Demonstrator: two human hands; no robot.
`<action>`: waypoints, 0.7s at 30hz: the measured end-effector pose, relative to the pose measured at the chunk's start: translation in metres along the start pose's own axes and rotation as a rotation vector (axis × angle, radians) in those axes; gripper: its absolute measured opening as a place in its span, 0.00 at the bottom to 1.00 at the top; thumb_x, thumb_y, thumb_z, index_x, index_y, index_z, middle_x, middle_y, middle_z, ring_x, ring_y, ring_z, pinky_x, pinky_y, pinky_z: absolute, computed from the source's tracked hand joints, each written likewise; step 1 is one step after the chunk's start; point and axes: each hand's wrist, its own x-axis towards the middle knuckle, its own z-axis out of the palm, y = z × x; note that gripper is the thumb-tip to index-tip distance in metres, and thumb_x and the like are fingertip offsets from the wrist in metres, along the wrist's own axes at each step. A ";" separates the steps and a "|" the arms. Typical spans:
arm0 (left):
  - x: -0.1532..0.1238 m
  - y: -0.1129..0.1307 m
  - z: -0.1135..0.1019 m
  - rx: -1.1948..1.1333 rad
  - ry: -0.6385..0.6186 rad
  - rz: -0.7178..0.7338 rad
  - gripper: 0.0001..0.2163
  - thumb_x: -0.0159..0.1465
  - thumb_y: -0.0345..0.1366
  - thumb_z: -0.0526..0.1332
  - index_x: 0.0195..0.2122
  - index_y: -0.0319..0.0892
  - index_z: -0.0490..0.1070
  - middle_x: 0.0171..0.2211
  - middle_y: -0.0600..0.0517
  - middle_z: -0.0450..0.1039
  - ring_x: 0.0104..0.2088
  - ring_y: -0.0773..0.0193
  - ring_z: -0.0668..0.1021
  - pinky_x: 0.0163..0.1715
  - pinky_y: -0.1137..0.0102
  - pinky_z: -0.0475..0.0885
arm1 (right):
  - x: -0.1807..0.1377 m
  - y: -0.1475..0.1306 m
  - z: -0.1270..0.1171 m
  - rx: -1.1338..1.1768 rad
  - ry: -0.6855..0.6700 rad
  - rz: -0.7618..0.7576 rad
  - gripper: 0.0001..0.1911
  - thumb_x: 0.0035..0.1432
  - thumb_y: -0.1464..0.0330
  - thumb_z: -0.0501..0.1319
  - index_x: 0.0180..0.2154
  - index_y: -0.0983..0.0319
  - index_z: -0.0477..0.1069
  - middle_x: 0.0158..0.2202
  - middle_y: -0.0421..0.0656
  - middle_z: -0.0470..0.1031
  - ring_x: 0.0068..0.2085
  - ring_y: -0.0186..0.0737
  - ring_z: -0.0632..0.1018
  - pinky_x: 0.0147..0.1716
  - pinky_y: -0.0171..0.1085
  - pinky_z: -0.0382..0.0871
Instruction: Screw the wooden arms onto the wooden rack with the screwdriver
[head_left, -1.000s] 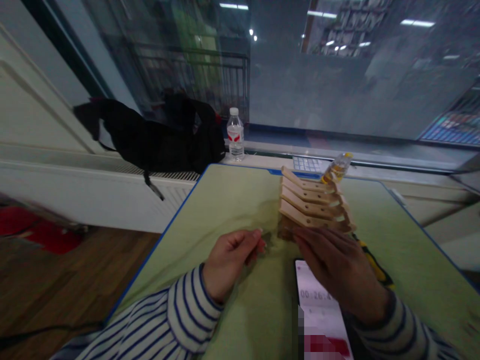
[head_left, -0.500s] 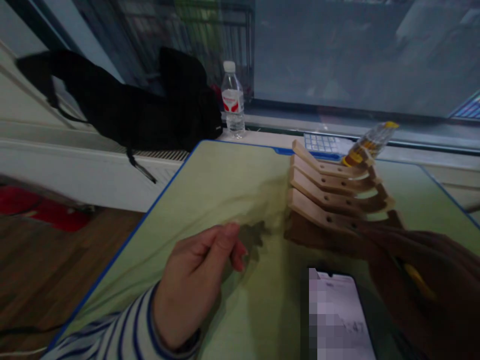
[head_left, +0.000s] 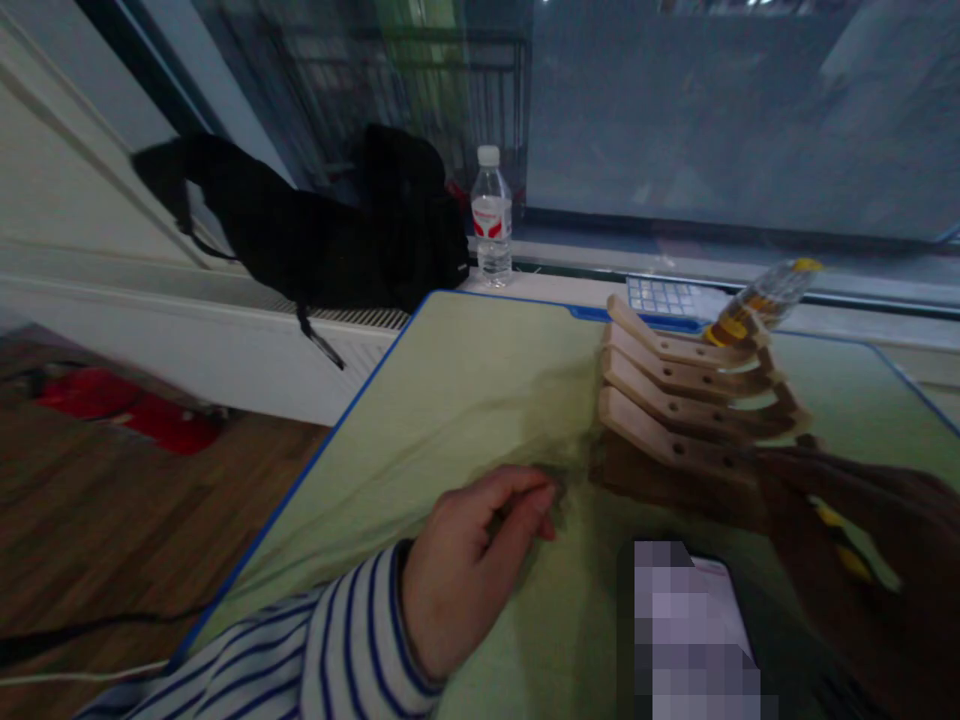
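Note:
My left hand [head_left: 480, 560], in a striped sleeve, is just above the table, left of the wooden rack. Its thumb and fingertips are pressed together; whatever may be between them is too small to see. The wooden rack [head_left: 675, 445] has several angled slats with dark holes, standing on a darker base. At its near right corner, my right hand [head_left: 870, 550] lies in deep shadow with its fingertips against or very close to the wood. Within its curled fingers shows a yellow-and-black handle [head_left: 847, 550]; the rest of that object is hidden.
A phone [head_left: 720, 590], partly pixelated, lies on the pale green table [head_left: 465, 370] in front of the rack. Behind stand a water bottle [head_left: 493, 225] and a black bag [head_left: 315, 240] on the sill. A yellow-capped bottle [head_left: 765, 300] leans behind the rack.
My left hand has moved right, closer to the rack, with its fingers pinched. My right hand stays at the rack's near right corner. The whole view has shifted slightly.

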 end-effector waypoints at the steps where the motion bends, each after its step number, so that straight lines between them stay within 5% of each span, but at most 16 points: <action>1: 0.001 -0.003 0.001 -0.016 0.026 -0.006 0.09 0.65 0.37 0.54 0.41 0.42 0.73 0.26 0.55 0.76 0.27 0.69 0.76 0.27 0.75 0.69 | 0.002 -0.002 -0.001 -0.021 -0.045 -0.030 0.10 0.58 0.68 0.61 0.43 0.54 0.74 0.40 0.41 0.80 0.38 0.44 0.80 0.38 0.40 0.72; 5: 0.009 -0.016 0.005 -0.039 0.088 0.033 0.15 0.63 0.37 0.58 0.51 0.43 0.66 0.37 0.52 0.77 0.36 0.65 0.78 0.35 0.71 0.72 | 0.008 -0.003 -0.003 -0.112 0.037 -0.044 0.10 0.58 0.71 0.61 0.44 0.60 0.72 0.40 0.45 0.80 0.39 0.43 0.80 0.37 0.39 0.73; 10: 0.029 -0.015 0.018 0.017 0.112 0.128 0.21 0.61 0.39 0.61 0.55 0.44 0.62 0.44 0.49 0.74 0.36 0.64 0.76 0.38 0.67 0.73 | 0.010 0.004 0.004 0.019 0.055 0.006 0.12 0.58 0.74 0.61 0.45 0.60 0.72 0.43 0.46 0.79 0.41 0.40 0.80 0.41 0.38 0.74; 16: 0.056 -0.004 0.038 0.078 0.216 0.281 0.21 0.57 0.39 0.65 0.51 0.43 0.65 0.44 0.49 0.72 0.40 0.62 0.75 0.40 0.66 0.72 | 0.009 0.010 0.009 0.065 0.106 0.128 0.10 0.59 0.72 0.60 0.44 0.60 0.73 0.41 0.46 0.79 0.39 0.40 0.80 0.39 0.37 0.76; 21: 0.061 0.001 0.041 0.051 0.194 0.270 0.19 0.56 0.39 0.65 0.48 0.42 0.68 0.41 0.51 0.74 0.39 0.62 0.75 0.41 0.66 0.72 | 0.008 0.012 0.005 0.082 0.095 0.201 0.09 0.60 0.71 0.59 0.43 0.58 0.73 0.39 0.43 0.80 0.37 0.39 0.80 0.37 0.37 0.76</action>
